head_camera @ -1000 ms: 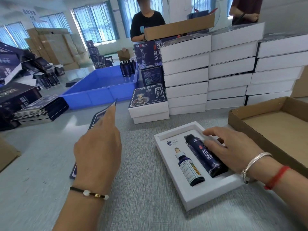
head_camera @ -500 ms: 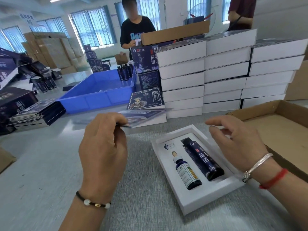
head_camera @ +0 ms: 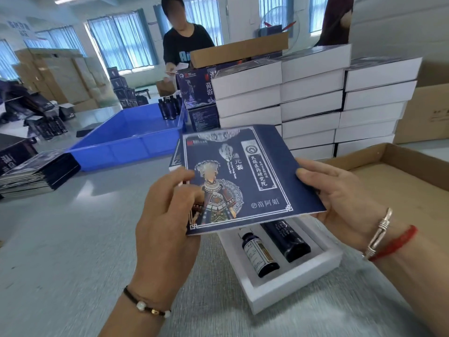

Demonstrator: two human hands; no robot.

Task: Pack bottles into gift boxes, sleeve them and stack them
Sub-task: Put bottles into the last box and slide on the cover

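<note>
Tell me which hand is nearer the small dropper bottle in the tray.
Left. The left hand grips the sleeve just left of the dropper bottle; the right hand holds the sleeve's far side, beyond the tall bottle.

Both hands are on a dark blue printed sleeve (head_camera: 245, 181), held flat above the open white box (head_camera: 291, 288). Left hand (head_camera: 167, 215) grips its left edge, right hand (head_camera: 340, 193) holds the right edge, thumb on top. In the box you can see a small dropper bottle (head_camera: 258, 254) and, beside it, a taller dark bottle (head_camera: 286, 237), tops hidden under the sleeve. Behind: stacks of white boxes (head_camera: 313, 100), a blue bin (head_camera: 126, 139), a pile of flat sleeves (head_camera: 36, 173) on the left, an open carton (head_camera: 401, 176) on the right.
</note>
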